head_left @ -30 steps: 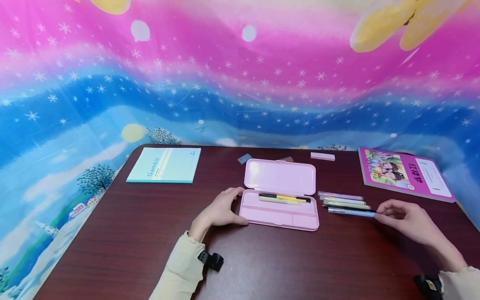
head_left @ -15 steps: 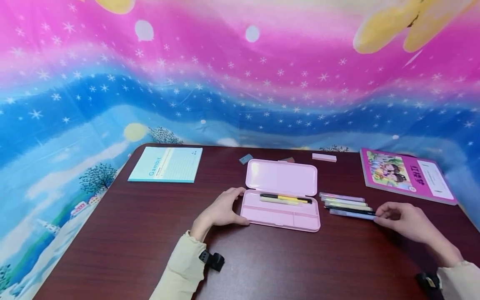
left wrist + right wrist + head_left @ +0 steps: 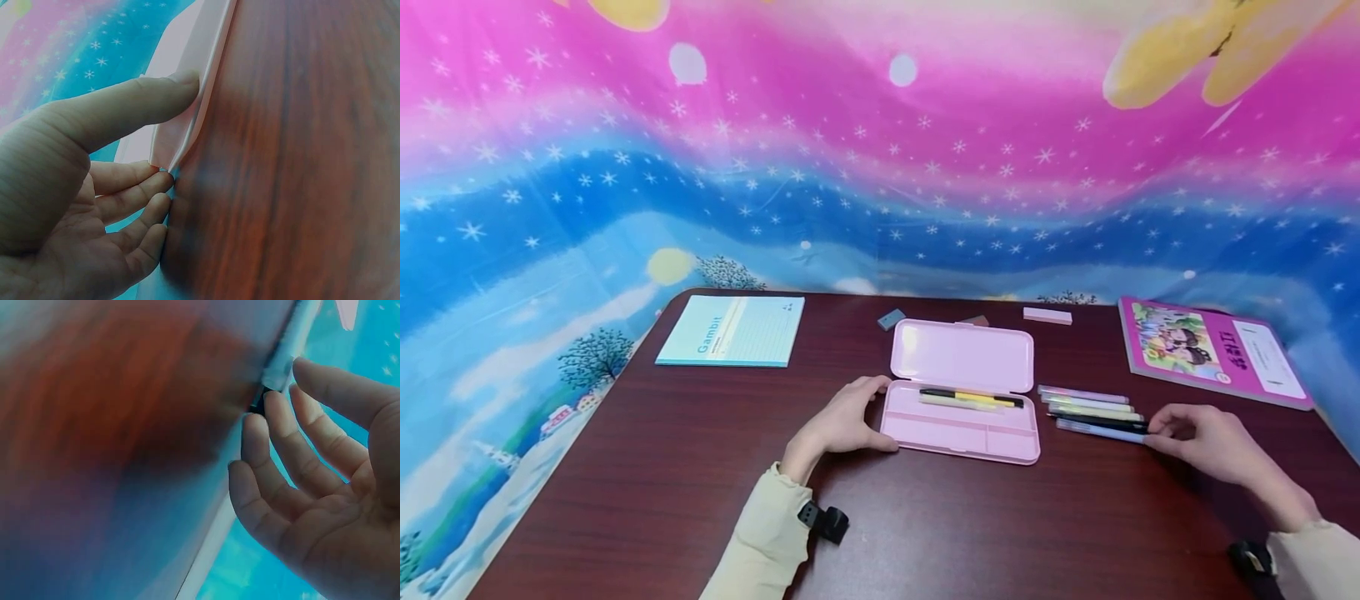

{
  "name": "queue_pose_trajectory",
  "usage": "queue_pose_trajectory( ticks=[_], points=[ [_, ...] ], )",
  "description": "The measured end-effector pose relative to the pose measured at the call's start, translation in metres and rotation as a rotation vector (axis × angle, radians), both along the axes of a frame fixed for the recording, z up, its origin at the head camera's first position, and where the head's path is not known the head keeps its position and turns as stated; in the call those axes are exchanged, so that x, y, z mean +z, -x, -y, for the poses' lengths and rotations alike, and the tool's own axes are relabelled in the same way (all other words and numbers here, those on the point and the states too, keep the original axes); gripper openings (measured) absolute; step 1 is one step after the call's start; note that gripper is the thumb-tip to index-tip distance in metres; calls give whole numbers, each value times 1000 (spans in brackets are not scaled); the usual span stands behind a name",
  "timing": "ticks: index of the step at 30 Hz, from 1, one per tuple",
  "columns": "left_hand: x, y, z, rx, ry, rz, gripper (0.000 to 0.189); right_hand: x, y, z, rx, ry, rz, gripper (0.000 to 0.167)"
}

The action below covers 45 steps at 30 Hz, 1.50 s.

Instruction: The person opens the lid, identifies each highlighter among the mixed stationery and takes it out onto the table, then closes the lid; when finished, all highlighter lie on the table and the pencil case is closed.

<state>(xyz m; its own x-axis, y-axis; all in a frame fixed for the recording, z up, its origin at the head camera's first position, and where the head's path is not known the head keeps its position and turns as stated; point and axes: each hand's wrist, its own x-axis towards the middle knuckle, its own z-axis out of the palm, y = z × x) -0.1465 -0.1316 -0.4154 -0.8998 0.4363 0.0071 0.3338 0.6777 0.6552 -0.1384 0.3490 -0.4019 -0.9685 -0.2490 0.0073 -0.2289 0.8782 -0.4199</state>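
Note:
A pink pencil case (image 3: pixel 958 432) lies with its lid (image 3: pixel 962 354) raised back. In its rear compartment rest a black-and-yellow pen (image 3: pixel 973 397) and a pale yellow pen (image 3: pixel 955 403). My left hand (image 3: pixel 842 421) holds the case's left end, thumb (image 3: pixel 169 94) on the front wall and fingers around the rear corner. To the case's right several pens lie side by side. My right hand (image 3: pixel 1213 442) pinches the right end of the nearest one, a light-blue pen (image 3: pixel 1097 430). Just behind it lies a black pen (image 3: pixel 1097 420), its end close to my fingertips.
A pale-blue notebook (image 3: pixel 730 331) lies at the back left, a pink book (image 3: pixel 1217 352) at the back right. Behind the lid sit a grey-blue eraser (image 3: pixel 891 319) and a partly hidden brownish block (image 3: pixel 976 320). A pink eraser (image 3: pixel 1047 316) lies near the table's back edge.
The right hand has edged slightly left at the pens' ends, and the light-blue pen has shifted a little. My left hand stays on the case; the view moved slightly.

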Motion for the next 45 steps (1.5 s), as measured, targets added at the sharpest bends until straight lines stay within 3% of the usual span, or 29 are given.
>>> queue_pose_trajectory(
  ticks=[7,15,23,30,40,45],
  points=[
    [0,0,1,8,0,9,83,19,-3,10,-112,213,-150,15],
    [-1,0,3,14,4,11,81,34,3,50,-112,429,-176,19],
    [-2,0,3,18,17,11,82,25,25,95,-10,527,-138,18],
    [0,-1,2,29,12,26,83,27,34,136,48,629,-33,21],
    [0,0,2,18,11,2,81,35,45,178,104,612,-9,19],
    [-1,-1,0,16,0,24,84,28,44,185,128,524,-10,15]
  ],
)
